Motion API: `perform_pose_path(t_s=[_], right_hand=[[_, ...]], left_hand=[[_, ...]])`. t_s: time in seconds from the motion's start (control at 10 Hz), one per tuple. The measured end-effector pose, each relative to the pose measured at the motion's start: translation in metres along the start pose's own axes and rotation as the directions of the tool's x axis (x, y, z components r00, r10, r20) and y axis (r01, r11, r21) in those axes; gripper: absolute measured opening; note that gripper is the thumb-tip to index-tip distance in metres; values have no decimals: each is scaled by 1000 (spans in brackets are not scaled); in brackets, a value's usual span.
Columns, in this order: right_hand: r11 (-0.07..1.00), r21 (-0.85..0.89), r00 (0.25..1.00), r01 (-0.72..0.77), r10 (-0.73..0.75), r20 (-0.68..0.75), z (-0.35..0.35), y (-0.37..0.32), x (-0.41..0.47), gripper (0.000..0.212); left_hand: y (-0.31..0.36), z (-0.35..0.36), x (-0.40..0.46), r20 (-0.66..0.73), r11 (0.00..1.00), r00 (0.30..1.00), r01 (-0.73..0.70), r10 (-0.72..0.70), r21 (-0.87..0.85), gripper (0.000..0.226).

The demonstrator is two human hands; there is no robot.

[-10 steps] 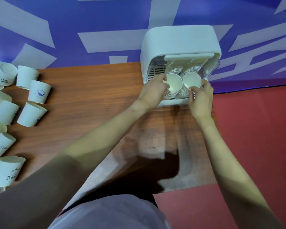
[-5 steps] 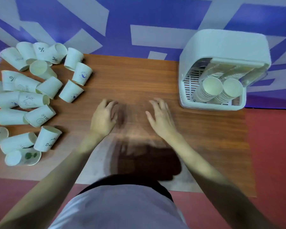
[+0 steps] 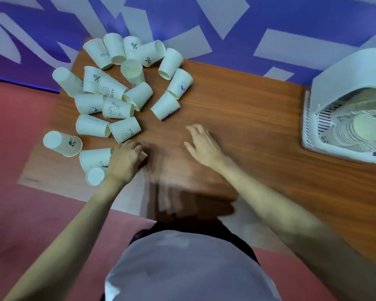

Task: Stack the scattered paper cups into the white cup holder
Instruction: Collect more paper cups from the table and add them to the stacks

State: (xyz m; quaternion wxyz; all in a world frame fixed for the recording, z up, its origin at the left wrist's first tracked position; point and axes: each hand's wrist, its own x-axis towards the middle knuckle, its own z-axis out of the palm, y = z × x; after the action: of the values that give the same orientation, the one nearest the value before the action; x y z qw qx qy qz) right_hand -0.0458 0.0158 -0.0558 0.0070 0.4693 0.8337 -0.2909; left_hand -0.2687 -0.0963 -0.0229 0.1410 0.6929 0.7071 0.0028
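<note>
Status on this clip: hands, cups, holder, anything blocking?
Left hand on a lying cup, grip unclear. Right hand open, empty. Scattered cups piled far left; cup holder right, stacks inside. Nothing between them.

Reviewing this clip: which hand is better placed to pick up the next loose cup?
Left. The left hand is already at the near edge of the scattered paper cups, beside a lying cup. The right hand hovers open over bare table, between pile and cup holder.
</note>
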Motion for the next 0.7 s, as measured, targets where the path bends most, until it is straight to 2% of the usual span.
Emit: perform_pose_path(t_s=[0.1,0.2,0.3,0.4,0.6,0.7], right_hand=[[999,46,997,6,-2,-83,-7,-8,34,54],[995,99,996,-26,35,-83,-18,-31,60,53],[980,191,995,-53,69,-76,-25,-39,83,56],[963,239,989,-121,137,-51,-24,-44,102,60],[904,380,976,-194,218,-20,-19,-60,119,63],[855,462,959,-234,280,-34,-10,-63,121,50]], left_hand=[[-16,-1,2,75,999,996,-36,37,-18,25],[-29,-3,5,97,998,993,-64,65,-9,30],[-36,-4,8,83,996,993,-83,84,-10,25],[-41,-5,14,92,990,988,-117,124,-72,25],[-39,-19,15,-21,964,989,-149,148,-219,30],[-39,-20,19,-27,962,995,-95,91,-257,32]])
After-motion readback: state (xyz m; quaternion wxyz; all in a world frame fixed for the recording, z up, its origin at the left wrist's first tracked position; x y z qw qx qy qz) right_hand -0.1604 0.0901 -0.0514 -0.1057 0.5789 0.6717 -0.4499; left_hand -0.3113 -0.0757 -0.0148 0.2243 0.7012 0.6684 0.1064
